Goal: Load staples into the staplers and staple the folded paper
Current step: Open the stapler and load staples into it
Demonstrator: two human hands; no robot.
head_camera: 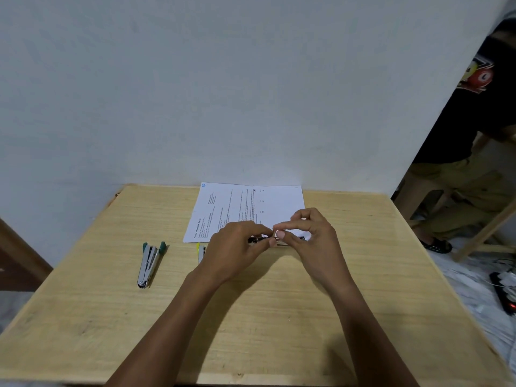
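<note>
Held stapler: a metal stapler lies crosswise between the two hands, at the near edge of the printed paper; only a short stretch of it shows between the fingers, its colour hidden.
Left hand: fingers curled in, closed on the left end of the held stapler, thumb and fingertips pinching it.
Right hand: thumb and forefinger pinched together over the stapler's middle, the other fingers bent above its right end; whether a strip of staples sits between the fingertips is too small to tell.
Printed paper: a white sheet with lines of text, lying flat at the far side of the table, against the wall; its near edge is partly covered by the hands.
Yellow stapler: lies just left of the left hand, mostly hidden behind the wrist, only a yellow tip and some metal visible.
Green stapler: lies well to the left, apart from the hands, opened out with its metal parts splayed and green ends pointing away.
Table: light wood, bare in the near half but for the forearms above it.
Bystander: at the right edge, a person in dark top and olive trousers.
</note>
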